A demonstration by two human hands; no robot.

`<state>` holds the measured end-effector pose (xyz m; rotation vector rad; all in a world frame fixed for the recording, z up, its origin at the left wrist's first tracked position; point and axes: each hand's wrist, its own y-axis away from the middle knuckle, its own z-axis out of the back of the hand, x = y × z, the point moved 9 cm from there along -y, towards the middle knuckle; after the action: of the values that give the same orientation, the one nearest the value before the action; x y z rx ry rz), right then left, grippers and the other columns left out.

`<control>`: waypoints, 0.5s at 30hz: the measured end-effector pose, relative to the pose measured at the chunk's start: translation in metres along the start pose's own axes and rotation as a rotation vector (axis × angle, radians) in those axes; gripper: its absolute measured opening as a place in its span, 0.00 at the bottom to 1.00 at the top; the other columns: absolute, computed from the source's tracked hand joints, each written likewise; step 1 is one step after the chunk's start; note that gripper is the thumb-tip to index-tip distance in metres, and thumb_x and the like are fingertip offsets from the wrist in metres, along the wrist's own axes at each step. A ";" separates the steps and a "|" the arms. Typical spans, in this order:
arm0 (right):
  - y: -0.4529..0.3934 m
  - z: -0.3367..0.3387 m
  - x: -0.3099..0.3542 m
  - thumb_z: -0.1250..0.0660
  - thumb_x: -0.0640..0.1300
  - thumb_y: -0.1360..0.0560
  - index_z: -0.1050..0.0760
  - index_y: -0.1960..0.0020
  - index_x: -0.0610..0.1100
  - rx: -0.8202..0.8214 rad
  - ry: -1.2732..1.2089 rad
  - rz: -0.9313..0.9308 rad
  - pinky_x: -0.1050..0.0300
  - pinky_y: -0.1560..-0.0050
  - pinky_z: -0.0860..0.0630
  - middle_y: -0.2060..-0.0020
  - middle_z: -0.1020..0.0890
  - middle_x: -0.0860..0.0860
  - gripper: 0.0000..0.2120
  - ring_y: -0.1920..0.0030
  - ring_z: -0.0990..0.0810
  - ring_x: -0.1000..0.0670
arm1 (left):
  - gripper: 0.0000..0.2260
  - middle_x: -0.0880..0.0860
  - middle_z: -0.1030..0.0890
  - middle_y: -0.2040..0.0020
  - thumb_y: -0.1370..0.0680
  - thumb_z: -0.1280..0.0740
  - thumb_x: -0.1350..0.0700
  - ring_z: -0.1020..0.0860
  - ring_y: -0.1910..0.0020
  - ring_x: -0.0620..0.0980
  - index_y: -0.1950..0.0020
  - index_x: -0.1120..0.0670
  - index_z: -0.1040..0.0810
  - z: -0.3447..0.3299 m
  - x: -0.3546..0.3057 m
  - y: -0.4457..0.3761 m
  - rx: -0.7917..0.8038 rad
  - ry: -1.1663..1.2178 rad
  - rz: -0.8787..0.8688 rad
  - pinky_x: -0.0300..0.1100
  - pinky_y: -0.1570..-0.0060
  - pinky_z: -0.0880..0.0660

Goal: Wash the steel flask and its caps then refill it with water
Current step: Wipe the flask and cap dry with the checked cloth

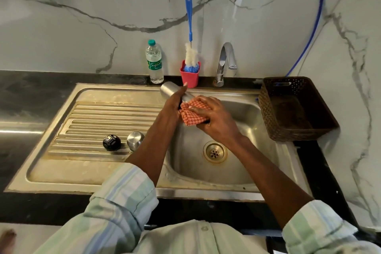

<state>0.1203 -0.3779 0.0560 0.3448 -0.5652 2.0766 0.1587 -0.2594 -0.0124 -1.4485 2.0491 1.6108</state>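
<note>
Steel flask (172, 90) lies tilted over the far-left rim of the sink basin (245, 109), its closed base pointing toward the back wall. The left hand (174, 102) is wrapped around the flask's middle, and the right hand (212, 116) presses an orange checked cloth (190, 115) around the flask's near end, fingers curled over the fabric. Both hands are above the basin, whose drain (215, 152) shows below the right forearm. On the ribbed drainboard (99, 121) to the left, toward its near edge, a black cap (111, 142) and a domed steel cap (135, 140) sit just beside each other, apart from the flask. Along the back edge of the black tabletop (31, 93) stand a clear plastic water bottle (154, 62) with a green lid and, beside it, a red cup (189, 77) holding a blue-handled bottle brush (190, 47) upright. The chrome tap (224, 62) rises behind the basin, no water visibly running from it. At the right edge of the sink a dark brown perforated basket (296, 126) rests on the tabletop, and a blue hose (311, 33) curves down the marble wall behind it.
</note>
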 end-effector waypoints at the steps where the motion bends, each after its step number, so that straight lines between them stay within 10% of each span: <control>1: 0.002 -0.006 -0.003 0.27 0.50 0.27 0.27 0.31 0.54 0.013 0.062 0.025 0.46 0.29 0.37 0.26 0.32 0.48 0.25 0.27 0.38 0.43 | 0.24 0.60 0.19 0.55 0.28 0.23 0.49 0.19 0.60 0.56 0.41 0.61 0.29 0.002 0.001 0.000 -0.015 -0.045 0.019 0.50 0.62 0.21; 5: 0.012 -0.017 -0.030 0.28 0.48 0.26 0.22 0.35 0.52 -0.154 -0.550 -0.294 0.54 0.39 0.26 0.36 0.22 0.51 0.19 0.39 0.23 0.50 | 0.15 0.60 0.21 0.55 0.26 0.28 0.58 0.21 0.57 0.56 0.45 0.62 0.28 -0.002 0.011 0.002 0.024 0.090 -0.034 0.49 0.59 0.20; 11: 0.035 -0.060 -0.033 0.34 0.51 0.23 0.23 0.38 0.41 -0.072 -1.914 -0.935 0.51 0.62 0.18 0.49 0.17 0.38 0.18 0.55 0.17 0.40 | 0.36 0.60 0.19 0.51 0.40 0.20 0.58 0.18 0.52 0.58 0.35 0.61 0.30 -0.008 0.004 0.003 0.208 0.456 -0.311 0.53 0.54 0.18; 15: 0.030 -0.050 -0.036 0.33 0.47 0.23 0.24 0.38 0.39 -0.157 -2.061 -0.886 0.52 0.61 0.17 0.47 0.18 0.38 0.17 0.53 0.17 0.41 | 0.43 0.60 0.18 0.49 0.45 0.16 0.57 0.17 0.48 0.58 0.34 0.61 0.30 -0.025 -0.004 0.012 0.465 0.420 -0.332 0.54 0.49 0.20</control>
<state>0.1126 -0.3919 -0.0102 2.1336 -1.2760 0.1838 0.1619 -0.2783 0.0085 -1.9102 2.0392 0.6864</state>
